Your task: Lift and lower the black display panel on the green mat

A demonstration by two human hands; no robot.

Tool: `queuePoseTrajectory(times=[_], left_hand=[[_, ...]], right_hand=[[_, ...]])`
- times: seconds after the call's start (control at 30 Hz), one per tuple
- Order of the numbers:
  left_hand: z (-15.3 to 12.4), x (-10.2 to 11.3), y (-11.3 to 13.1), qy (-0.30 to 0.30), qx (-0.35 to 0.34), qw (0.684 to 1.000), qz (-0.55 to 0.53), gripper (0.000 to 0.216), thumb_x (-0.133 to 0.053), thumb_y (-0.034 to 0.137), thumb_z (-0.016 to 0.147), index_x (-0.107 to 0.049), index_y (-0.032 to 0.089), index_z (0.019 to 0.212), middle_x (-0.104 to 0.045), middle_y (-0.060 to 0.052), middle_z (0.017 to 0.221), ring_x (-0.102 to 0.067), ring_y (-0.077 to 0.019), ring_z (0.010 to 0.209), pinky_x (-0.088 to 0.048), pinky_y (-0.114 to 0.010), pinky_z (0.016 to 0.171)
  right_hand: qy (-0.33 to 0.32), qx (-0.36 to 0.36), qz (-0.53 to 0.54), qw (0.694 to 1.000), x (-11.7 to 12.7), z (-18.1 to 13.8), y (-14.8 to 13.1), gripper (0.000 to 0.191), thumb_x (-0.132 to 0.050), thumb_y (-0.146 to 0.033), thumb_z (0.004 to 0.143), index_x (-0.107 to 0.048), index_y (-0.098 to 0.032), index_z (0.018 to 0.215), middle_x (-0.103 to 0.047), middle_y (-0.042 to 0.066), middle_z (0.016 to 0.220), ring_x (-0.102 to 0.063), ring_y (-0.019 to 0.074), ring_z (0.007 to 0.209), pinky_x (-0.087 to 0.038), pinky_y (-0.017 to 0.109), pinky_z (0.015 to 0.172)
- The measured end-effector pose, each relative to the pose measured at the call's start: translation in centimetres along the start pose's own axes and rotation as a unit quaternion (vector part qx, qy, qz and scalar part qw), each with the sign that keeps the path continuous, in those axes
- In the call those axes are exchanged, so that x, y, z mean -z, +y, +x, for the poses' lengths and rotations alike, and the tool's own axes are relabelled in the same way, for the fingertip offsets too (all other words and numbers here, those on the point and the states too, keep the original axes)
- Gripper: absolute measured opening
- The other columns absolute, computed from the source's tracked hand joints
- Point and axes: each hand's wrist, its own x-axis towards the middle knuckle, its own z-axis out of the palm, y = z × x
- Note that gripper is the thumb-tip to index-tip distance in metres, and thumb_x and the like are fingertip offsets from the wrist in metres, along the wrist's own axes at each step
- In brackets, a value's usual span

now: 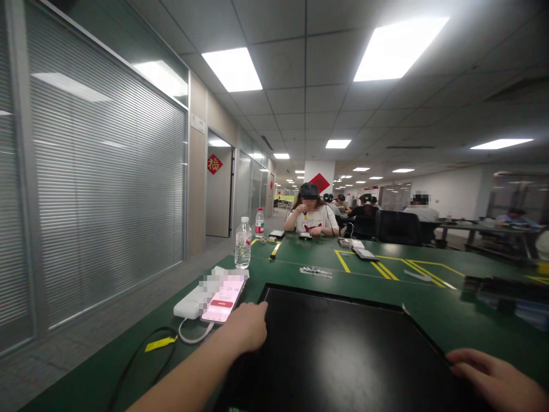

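A large black flat panel (pixel 330 337) with a thin raised rim fills the lower middle of the head view, and a light glares off its surface. My left hand (pixel 251 327) has its fingers curled over the panel's left edge near the far corner. At the right edge, my right hand (pixel 489 372) is closed with thumb and fingers on the rim. A lit phone (pixel 223 302) lies just beyond my left hand, beside a white power bank (pixel 189 303) with a white cable. The panel's near edge runs out of the picture.
The green table (pixel 291 274) carries yellow tape (pixel 343 262) and a clear strip packet (pixel 315 271). Two water bottles stand at the left, the nearer bottle (pixel 243 243) by the phone. A black cord (pixel 141 360) lies near my left forearm. A person (pixel 315 220) sits across the table.
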Motion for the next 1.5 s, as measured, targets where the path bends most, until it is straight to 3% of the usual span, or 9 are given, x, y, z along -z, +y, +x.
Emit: queuePoseTrajectory(times=[0.2,0.4,0.6,0.73,0.9,1.13,1.2,1.33,1.5], left_hand=[[-3.0,-0.9,0.6,-0.012,0.013,1.000,-0.006,0.066,-0.045,-0.002,0.092,-0.066,0.007,0.153,-0.076,-0.033,0.137,-0.072,-0.0483,0.134,-0.057,-0.058,0.107],[-3.7,-1.6,-0.9,0.025,-0.021,0.999,-0.031,0.070,-0.044,-0.006,0.093,-0.068,0.017,0.154,-0.079,-0.025,0.136,-0.074,-0.0403,0.133,-0.054,-0.049,0.112],[-3.6,-2.5,-1.3,0.053,-0.016,0.998,-0.036,0.065,-0.043,-0.011,0.088,-0.080,0.024,0.129,-0.082,-0.013,0.126,-0.074,-0.0308,0.124,-0.051,-0.038,0.103],[-3.0,-2.8,-1.1,0.103,0.043,0.982,-0.150,0.056,-0.048,-0.016,0.077,-0.079,0.022,0.104,-0.081,-0.007,0.107,-0.073,-0.0255,0.109,-0.047,-0.030,0.090],[-2.3,-2.9,-1.0,0.142,0.114,0.921,-0.344,0.039,-0.053,-0.016,0.071,-0.064,0.021,0.075,-0.063,0.003,0.069,-0.065,-0.0194,0.082,-0.038,-0.025,0.069],[-2.1,-3.1,-1.6,0.103,0.122,0.861,-0.482,0.032,-0.053,-0.007,0.069,-0.057,0.023,0.080,-0.068,0.005,0.072,-0.064,-0.0145,0.063,-0.044,-0.022,0.058],[-2.1,-3.5,-2.2,0.070,0.103,0.793,-0.596,0.034,-0.056,-0.005,0.063,-0.059,0.023,0.083,-0.070,0.005,0.074,-0.067,-0.0155,0.064,-0.047,-0.022,0.057],[-2.1,-4.0,-2.8,0.063,0.125,0.699,-0.701,0.034,-0.066,-0.003,0.064,-0.058,0.023,0.084,-0.069,0.006,0.070,-0.067,-0.0149,0.061,-0.050,-0.023,0.058],[-1.9,-3.6,-2.4,0.057,0.176,0.636,-0.749,0.031,-0.068,0.000,0.082,-0.055,0.023,0.098,-0.070,0.004,0.068,-0.069,-0.0148,0.058,-0.053,-0.023,0.059]], right_hand=[[-0.015,-0.050,0.066,0.996,3.1,-2.8,-3.6,0.036,-0.051,-0.052,0.069,-0.085,-0.040,0.074,-0.087,0.013,0.094,-0.079,0.0415,0.093,-0.058,0.055,0.089],[-0.027,-0.048,0.048,0.997,4.4,-3.3,-2.4,0.037,-0.060,-0.049,0.069,-0.085,-0.031,0.089,-0.089,0.012,0.097,-0.083,0.0395,0.095,-0.062,0.051,0.087],[-0.034,-0.004,0.045,0.998,2.7,-3.4,-2.0,0.039,-0.065,-0.048,0.065,-0.083,-0.030,0.094,-0.088,0.010,0.088,-0.083,0.0384,0.089,-0.064,0.050,0.084],[-0.039,-0.034,0.010,0.999,2.3,-3.7,-3.2,0.040,-0.061,-0.050,0.070,-0.082,-0.032,0.098,-0.088,0.009,0.090,-0.083,0.0386,0.088,-0.063,0.052,0.086],[-0.051,-0.056,0.016,0.997,2.2,-3.2,-2.8,0.040,-0.057,-0.054,0.072,-0.082,-0.033,0.096,-0.089,0.012,0.101,-0.083,0.0412,0.097,-0.061,0.057,0.096],[-0.047,-0.058,0.027,0.997,1.9,-2.1,-1.3,0.038,-0.059,-0.054,0.071,-0.081,-0.032,0.093,-0.088,0.013,0.094,-0.083,0.0412,0.091,-0.063,0.056,0.091],[-0.051,-0.054,0.029,0.997,1.9,-2.1,-1.1,0.038,-0.058,-0.053,0.071,-0.082,-0.031,0.092,-0.088,0.014,0.094,-0.083,0.0406,0.091,-0.064,0.054,0.089],[-0.043,-0.052,0.034,0.997,1.9,-1.9,-0.4,0.034,-0.059,-0.055,0.071,-0.081,-0.033,0.087,-0.088,0.011,0.089,-0.084,0.0398,0.088,-0.065,0.054,0.086],[-0.040,-0.037,0.052,0.997,2.0,-2.0,-0.1,0.033,-0.063,-0.055,0.068,-0.082,-0.033,0.085,-0.088,0.010,0.090,-0.084,0.0401,0.088,-0.065,0.053,0.084]])
